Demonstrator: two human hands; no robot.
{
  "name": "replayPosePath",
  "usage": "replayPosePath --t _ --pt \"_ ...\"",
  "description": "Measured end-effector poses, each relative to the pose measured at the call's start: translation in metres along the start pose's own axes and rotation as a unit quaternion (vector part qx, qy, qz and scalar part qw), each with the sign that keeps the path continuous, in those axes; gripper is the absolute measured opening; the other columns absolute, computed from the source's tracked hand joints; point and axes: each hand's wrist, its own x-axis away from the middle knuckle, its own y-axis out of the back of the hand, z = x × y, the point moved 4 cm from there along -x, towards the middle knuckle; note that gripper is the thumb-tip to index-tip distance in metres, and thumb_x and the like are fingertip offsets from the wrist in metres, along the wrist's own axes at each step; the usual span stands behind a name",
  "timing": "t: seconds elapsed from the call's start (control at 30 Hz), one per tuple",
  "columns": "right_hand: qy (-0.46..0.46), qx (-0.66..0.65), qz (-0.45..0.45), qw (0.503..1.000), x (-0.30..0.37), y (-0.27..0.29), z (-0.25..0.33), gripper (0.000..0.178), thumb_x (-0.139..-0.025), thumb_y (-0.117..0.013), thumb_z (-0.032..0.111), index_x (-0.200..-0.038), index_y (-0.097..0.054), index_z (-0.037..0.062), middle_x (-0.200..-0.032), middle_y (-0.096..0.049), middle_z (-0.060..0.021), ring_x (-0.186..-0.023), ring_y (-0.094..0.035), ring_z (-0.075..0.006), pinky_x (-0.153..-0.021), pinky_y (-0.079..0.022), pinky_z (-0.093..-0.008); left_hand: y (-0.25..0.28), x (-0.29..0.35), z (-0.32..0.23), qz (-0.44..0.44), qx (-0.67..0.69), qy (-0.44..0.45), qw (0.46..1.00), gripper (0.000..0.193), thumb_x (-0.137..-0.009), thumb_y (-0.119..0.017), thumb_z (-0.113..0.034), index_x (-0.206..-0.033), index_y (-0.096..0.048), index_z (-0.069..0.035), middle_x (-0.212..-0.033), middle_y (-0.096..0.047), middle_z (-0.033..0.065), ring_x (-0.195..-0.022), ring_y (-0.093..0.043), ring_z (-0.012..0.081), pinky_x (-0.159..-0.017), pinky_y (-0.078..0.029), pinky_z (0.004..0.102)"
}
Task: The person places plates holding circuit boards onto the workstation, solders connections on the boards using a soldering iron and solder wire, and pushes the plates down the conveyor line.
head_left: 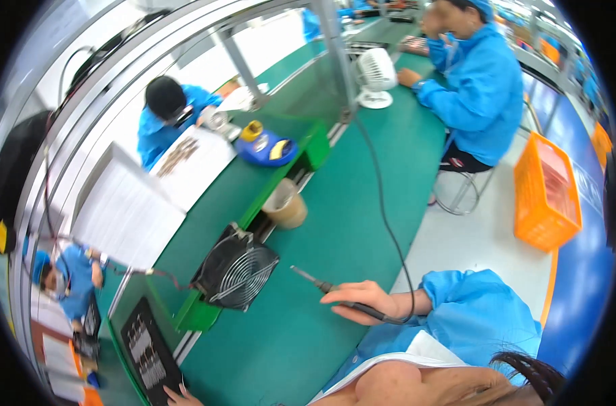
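My right hand [361,302] is closed round the dark handle of a soldering iron [325,286]. Its metal tip points up and left, in the air over the green bench, and a cord loops from the handle's rear. At the lower edge, part of my left hand [181,396] shows with its fingers apart, at the near corner of a black tray [144,345]. Rows of small metallic parts lie in that tray. A black fan with a round wire guard [246,276] stands left of the iron's tip.
A brownish cup [286,204] stands by the green shelf [210,227], which bears a blue holder with a yellow top [266,146] and white paper [128,210]. A white fan [376,78] stands farther back. Co-workers sit around. An orange crate [546,193] is on the floor, right.
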Motion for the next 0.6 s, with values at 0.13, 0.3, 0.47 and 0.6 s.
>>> replayPosePath --t 0.13,0.3,0.47,0.6 --pt "-0.007 -0.055 0.020 0.998 -0.004 -0.006 -0.006 0.033 -0.087 -0.059 -0.003 -0.120 -0.059 0.0008 -0.099 -0.065 -0.0154 -0.077 -0.065 -0.0281 -0.067 -0.052 -0.0337 -0.063 -0.028 0.021 0.042 -0.047 -0.031 0.998 0.068 -0.092 -0.044 -0.061 -0.140 -0.043 -0.013 -0.109 -0.057 0.0273 -0.075 -0.065 0.0431 -0.060 -0.053 0.0507" --pt "-0.018 -0.093 0.028 0.995 -0.002 -0.003 -0.008 0.034 -0.088 -0.058 -0.002 -0.122 -0.057 -0.0016 -0.109 -0.065 -0.0166 -0.094 -0.066 -0.0283 -0.079 -0.053 -0.0345 -0.099 -0.034 0.034 -0.608 0.005 -0.365 0.705 0.057 -0.094 -0.043 -0.056 -0.128 -0.053 -0.011 -0.098 -0.063 0.0194 -0.067 -0.066 0.0357 -0.051 -0.054 0.0443" --pt "-0.042 -0.111 0.030 0.992 -0.002 -0.003 -0.016 0.036 -0.087 -0.058 -0.001 -0.123 -0.056 -0.0015 -0.111 -0.065 -0.0169 -0.098 -0.066 -0.0282 -0.083 -0.053 -0.0352 -0.115 -0.046 0.030 -0.099 -0.203 -0.191 0.955 0.034 -0.096 -0.046 -0.040 -0.103 -0.056 -0.008 -0.078 -0.065 0.0099 -0.060 -0.066 0.0272 -0.045 -0.052 0.0377" --pt "-0.043 -0.120 0.038 0.991 -0.001 -0.006 -0.018 0.037 -0.087 -0.059 -0.001 -0.124 -0.056 -0.0013 -0.110 -0.065 -0.0166 -0.098 -0.066 -0.0282 -0.083 -0.053 -0.0352 -0.131 -0.036 0.057 -0.063 -0.261 -0.177 0.947 0.024 -0.094 -0.050 -0.027 -0.076 -0.055 -0.012 -0.066 -0.062 0.0038 -0.051 -0.064 0.0225 -0.042 -0.051 0.0359"
